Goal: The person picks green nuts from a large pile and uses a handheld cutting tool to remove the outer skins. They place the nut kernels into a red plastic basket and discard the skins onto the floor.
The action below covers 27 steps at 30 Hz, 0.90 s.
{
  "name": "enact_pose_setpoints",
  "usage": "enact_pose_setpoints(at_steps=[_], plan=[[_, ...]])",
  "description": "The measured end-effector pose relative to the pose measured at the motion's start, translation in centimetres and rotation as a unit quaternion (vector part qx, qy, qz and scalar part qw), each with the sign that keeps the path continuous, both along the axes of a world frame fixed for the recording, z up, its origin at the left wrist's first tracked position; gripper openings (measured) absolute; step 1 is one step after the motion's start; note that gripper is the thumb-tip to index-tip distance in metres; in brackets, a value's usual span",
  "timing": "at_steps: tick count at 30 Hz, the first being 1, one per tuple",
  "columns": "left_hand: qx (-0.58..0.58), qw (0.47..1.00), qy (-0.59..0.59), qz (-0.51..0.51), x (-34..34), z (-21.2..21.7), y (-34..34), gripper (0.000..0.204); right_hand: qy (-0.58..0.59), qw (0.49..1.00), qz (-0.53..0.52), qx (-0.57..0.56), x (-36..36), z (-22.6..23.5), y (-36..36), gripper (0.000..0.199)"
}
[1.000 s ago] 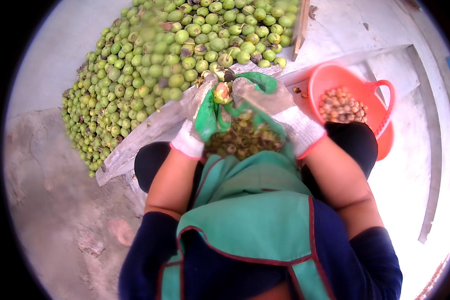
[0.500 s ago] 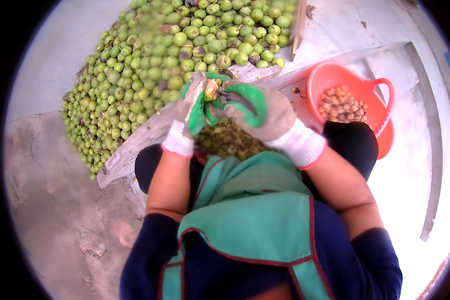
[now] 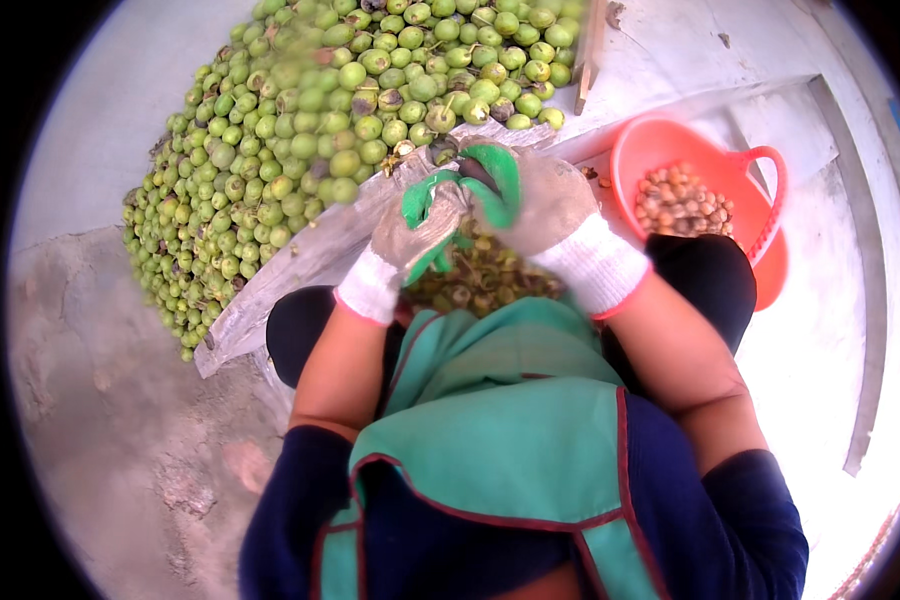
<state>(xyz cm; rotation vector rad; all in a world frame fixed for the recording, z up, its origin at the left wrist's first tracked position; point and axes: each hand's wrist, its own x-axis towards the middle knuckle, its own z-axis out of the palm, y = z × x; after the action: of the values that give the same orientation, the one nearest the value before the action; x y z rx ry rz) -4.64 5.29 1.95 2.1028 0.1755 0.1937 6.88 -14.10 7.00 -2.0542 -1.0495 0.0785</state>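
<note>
Both my hands wear pale knitted gloves with green-coated palms and meet in front of my lap. My right hand (image 3: 535, 200) is closed round a dark-handled tool (image 3: 477, 172); its working end is hidden. Just left of it, my left hand (image 3: 420, 228) has its fingers curled inward, and whatever they may hold is out of sight. A dark greenish round fruit (image 3: 442, 151) shows at my right fingertips, on the edge of the grey board (image 3: 300, 255). Beside it lies a broken-open fruit piece (image 3: 402, 149). Below my hands is a heap of husk pieces (image 3: 480, 275).
A large pile of round green fruits (image 3: 270, 130) spreads beyond the board. To the right stands a red plastic basket (image 3: 632, 150) with brown nuts (image 3: 682, 200) inside, close to my right knee (image 3: 705, 285). A wooden plank (image 3: 590, 55) borders the pile's right side.
My left hand has dropped lower and turned inward; the opened fruit with a pale inside that it held no longer shows there. My right hand has shifted slightly upward, still gripping the tool.
</note>
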Motion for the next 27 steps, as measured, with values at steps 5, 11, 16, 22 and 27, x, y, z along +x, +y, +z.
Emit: enact_pose_setpoints(at_steps=[5,11,16,22,27], plan=[[-0.438,0.899,0.015,-0.005,0.9,2.9,-0.3,0.059,0.161,0.966,-0.038,0.199,2.0,-1.1,0.4,0.041],[-0.392,0.916,-0.083,-0.031,1.4,4.2,-2.0,0.058,0.428,0.876,-0.07,0.213,2.6,-1.9,-0.4,0.071],[-0.434,0.893,-0.1,-0.057,2.0,3.4,-1.8,0.057,0.309,0.936,-0.075,0.154,0.7,-0.9,0.2,0.07],[-0.556,0.828,-0.024,0.071,2.2,-0.3,-0.9,0.055,0.085,0.989,-0.037,0.115,0.1,0.6,0.7,0.05],[-0.582,0.813,0.004,-0.011,1.1,-0.1,-1.7,0.056,-0.106,0.987,0.042,0.115,0.4,-0.2,0.8,0.052]])
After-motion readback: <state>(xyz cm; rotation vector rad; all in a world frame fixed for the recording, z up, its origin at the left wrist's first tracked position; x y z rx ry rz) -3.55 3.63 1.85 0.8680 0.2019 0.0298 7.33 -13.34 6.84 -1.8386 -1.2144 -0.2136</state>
